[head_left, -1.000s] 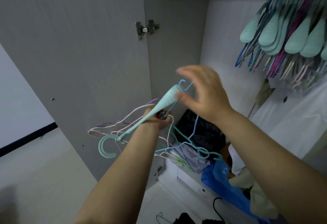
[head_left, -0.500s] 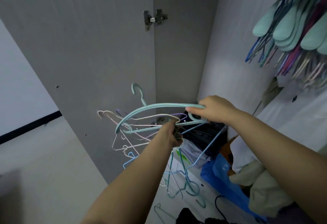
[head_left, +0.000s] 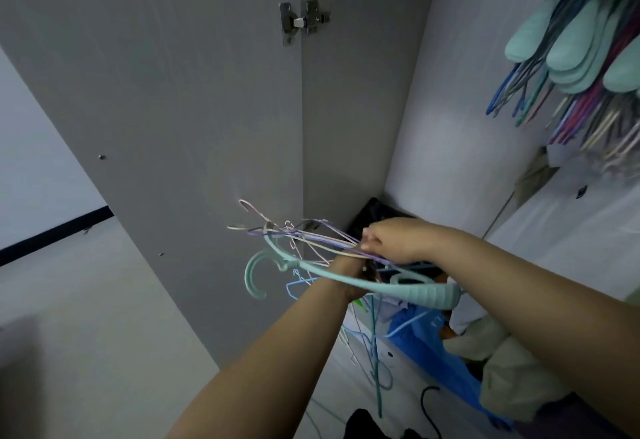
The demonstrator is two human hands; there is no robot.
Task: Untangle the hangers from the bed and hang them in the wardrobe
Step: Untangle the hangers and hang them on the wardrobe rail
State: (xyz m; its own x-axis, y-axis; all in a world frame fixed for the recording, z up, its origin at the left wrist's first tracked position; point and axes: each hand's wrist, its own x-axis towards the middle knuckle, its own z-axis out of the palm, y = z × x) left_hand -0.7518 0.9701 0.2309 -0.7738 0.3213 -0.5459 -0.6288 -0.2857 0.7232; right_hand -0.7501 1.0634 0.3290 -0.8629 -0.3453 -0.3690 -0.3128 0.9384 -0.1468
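Right now both hands are working at the tangle of hangers (head_left: 304,248) in front of the open wardrobe. The right hand (head_left: 398,239) is curling its fingers over the thin wire hangers, purple, pink and pale, pinching them where they are crossing near the middle of the bundle. The left hand (head_left: 349,272) is reaching up from below into the same knot; its fingers are mostly hiding behind the wires and the right wrist, so I cannot tell whether it is clenching anything or only touching.

A thick mint plastic hanger (head_left: 346,277) is lying roughly level across the left wrist, its hook (head_left: 254,274) hanging out to the left and its broad ribbed shoulder (head_left: 429,294) pointing right, under the right forearm. Blue and teal wire hangers (head_left: 375,362) are dangling below the hands toward the wardrobe floor.

Behind the tangle the grey wardrobe door (head_left: 156,109) is standing open, with a metal hinge (head_left: 303,21) joining it to the side panel. At the upper right, a dense row of hung hangers (head_left: 581,57), mint paddle-ended ones over blue, magenta and pale wires, is hanging inside the wardrobe. Low in the wardrobe, a blue bag (head_left: 433,348) and a black bag (head_left: 370,216) are sitting among crumpled clothes (head_left: 505,369).
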